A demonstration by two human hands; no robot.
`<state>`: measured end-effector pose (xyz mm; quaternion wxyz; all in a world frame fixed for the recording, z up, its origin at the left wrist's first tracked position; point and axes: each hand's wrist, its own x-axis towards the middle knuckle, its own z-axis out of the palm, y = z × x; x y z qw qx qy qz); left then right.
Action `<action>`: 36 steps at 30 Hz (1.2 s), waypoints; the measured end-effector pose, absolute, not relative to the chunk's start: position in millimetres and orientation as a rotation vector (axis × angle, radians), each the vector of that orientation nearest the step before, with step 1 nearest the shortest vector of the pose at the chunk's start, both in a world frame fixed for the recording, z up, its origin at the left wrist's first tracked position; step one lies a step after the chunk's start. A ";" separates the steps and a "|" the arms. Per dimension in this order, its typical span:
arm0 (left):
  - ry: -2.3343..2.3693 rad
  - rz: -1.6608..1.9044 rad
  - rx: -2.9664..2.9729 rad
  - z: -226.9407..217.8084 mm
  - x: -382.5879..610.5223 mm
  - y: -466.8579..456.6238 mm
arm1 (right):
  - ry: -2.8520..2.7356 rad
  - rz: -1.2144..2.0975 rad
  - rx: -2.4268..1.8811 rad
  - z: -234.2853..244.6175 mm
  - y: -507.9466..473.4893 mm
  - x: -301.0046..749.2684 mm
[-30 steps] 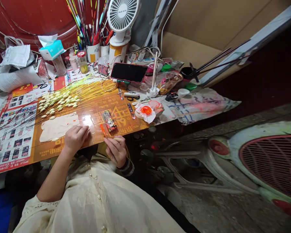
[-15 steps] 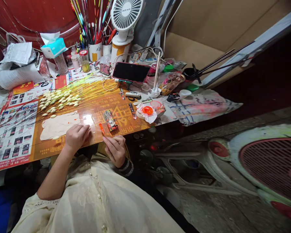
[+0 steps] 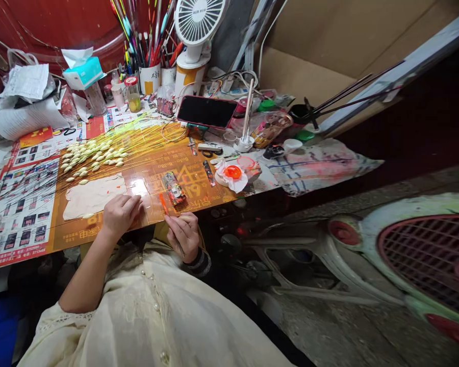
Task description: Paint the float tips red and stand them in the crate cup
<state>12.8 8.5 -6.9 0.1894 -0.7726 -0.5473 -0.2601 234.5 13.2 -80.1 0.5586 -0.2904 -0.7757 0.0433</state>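
Amber-brown sheeting covers the tabletop [image 3: 153,168] in the head view, its near edge running just beneath both hands. The left hand [image 3: 121,214] lies across that edge, fingers bunched narrow; I cannot tell what they hold. At its ten o'clock is a pale cloth [image 3: 94,196], at eleven the cream pods [image 3: 95,155]. The right hand [image 3: 182,234] sits mostly past the edge, fingertips drawn together, contents too small to tell. At its eleven o'clock is an orange strip [image 3: 163,203], beside the speckled block [image 3: 174,188] at twelve. Bare sheeting separates cloth from block.
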 end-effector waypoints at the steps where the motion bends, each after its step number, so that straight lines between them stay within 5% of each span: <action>1: -1.531 -0.722 -2.164 -7.5 12.6 8.6 | -1.840 0.103 -0.673 -80.3 12.0 233.9; 36: -1.526 -0.677 -2.154 -9.5 13.0 5.7 | -1.896 0.135 -0.673 -83.5 3.3 221.7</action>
